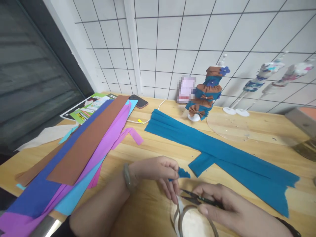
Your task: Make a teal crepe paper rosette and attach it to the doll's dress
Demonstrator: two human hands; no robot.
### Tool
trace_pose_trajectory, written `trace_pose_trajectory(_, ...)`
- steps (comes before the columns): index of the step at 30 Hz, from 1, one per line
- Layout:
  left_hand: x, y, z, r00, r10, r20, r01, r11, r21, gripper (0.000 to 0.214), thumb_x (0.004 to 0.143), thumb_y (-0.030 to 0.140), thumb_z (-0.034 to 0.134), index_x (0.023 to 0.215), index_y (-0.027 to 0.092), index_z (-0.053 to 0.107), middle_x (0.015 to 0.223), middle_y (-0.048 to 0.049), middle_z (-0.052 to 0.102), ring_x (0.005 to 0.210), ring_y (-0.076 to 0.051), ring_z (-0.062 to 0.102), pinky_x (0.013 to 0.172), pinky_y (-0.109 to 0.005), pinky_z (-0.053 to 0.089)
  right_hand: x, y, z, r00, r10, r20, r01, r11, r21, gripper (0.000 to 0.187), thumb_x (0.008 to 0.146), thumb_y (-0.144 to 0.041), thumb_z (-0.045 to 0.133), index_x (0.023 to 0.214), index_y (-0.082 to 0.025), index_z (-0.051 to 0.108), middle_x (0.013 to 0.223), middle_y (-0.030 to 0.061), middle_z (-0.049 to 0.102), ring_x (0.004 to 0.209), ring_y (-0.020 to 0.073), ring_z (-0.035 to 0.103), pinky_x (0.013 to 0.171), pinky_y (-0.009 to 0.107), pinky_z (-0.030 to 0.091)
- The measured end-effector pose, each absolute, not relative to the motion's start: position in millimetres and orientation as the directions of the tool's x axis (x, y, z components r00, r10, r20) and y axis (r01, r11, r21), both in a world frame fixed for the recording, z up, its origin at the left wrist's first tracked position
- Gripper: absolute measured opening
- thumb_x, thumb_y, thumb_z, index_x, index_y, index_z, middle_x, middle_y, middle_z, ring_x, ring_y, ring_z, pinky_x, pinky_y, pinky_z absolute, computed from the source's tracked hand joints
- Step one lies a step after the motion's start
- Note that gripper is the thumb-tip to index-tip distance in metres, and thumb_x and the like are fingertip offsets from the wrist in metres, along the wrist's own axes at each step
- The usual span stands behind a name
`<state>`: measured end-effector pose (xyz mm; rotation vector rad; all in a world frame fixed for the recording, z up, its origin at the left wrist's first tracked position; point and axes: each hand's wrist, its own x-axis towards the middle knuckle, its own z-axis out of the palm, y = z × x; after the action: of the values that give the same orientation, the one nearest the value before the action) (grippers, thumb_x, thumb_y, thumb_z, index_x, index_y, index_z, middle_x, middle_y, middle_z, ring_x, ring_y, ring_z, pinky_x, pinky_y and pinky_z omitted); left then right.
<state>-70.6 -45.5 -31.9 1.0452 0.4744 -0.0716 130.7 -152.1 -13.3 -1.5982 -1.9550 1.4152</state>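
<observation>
My left hand [158, 172] pinches a small teal scrap of crepe paper [183, 173] between thumb and fingers, just above the wooden table [158, 144]. My right hand [227, 207] is closed on small black scissors [197, 197], whose blades point left toward the scrap. A roll of tape [191, 222] lies under both hands at the table's front edge. A long teal crepe paper strip [234, 161] stretches across the table behind my hands.
Brown, blue, purple and pink paper strips [81, 154] are stacked at the left. A phone [138, 100] and printed sheets [86, 108] lie at the back left. A teal-and-brown paper-dressed figure [206, 95] and white stands [256, 82] stand by the tiled wall.
</observation>
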Motion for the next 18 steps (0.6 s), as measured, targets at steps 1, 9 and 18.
trace_pose_trajectory(1, -71, -44, -31, 0.879, 0.231, -0.417, 0.264, 0.492, 0.829, 0.010, 0.074, 0.019, 0.048, 0.071, 0.016, 0.040, 0.063, -0.0013, 0.063, 0.055, -0.015, 0.065, 0.054, -0.024, 0.048, 130, -150, -14, -0.348, 0.870, -0.350, 0.622, -0.065, -0.780, 0.030, 0.082, -0.045, 0.049, 0.093, -0.023, 0.066, 0.079, 0.0015, 0.066, 0.080, 0.0191, 0.060, 0.072, 0.027, 0.049)
trace_pose_trajectory(9, -74, -35, -31, 0.812, 0.406, -0.420, 0.232, 0.436, 0.869, 0.012, 0.080, 0.025, 0.043, 0.073, 0.016, 0.038, 0.065, -0.0027, 0.062, 0.055, -0.015, 0.065, 0.050, -0.023, 0.046, 127, -140, -12, -0.263, 0.921, -0.288, 0.613, -0.071, -0.787, 0.037, 0.086, -0.045, 0.043, 0.108, -0.019, 0.059, 0.109, 0.0072, 0.065, 0.096, 0.0218, 0.060, 0.085, 0.031, 0.046)
trace_pose_trajectory(18, -74, -33, -33, 0.804, 0.432, -0.408, 0.209, 0.437, 0.875, 0.025, 0.076, 0.037, 0.053, 0.072, 0.016, 0.039, 0.066, -0.0042, 0.063, 0.054, -0.015, 0.064, 0.050, -0.023, 0.046, 127, -143, -43, -0.197, 0.970, -0.140, 0.827, 0.088, -0.555, 0.037, 0.084, -0.037, 0.048, 0.116, -0.020, 0.055, 0.111, 0.0111, 0.064, 0.094, 0.0250, 0.062, 0.079, 0.037, 0.050)
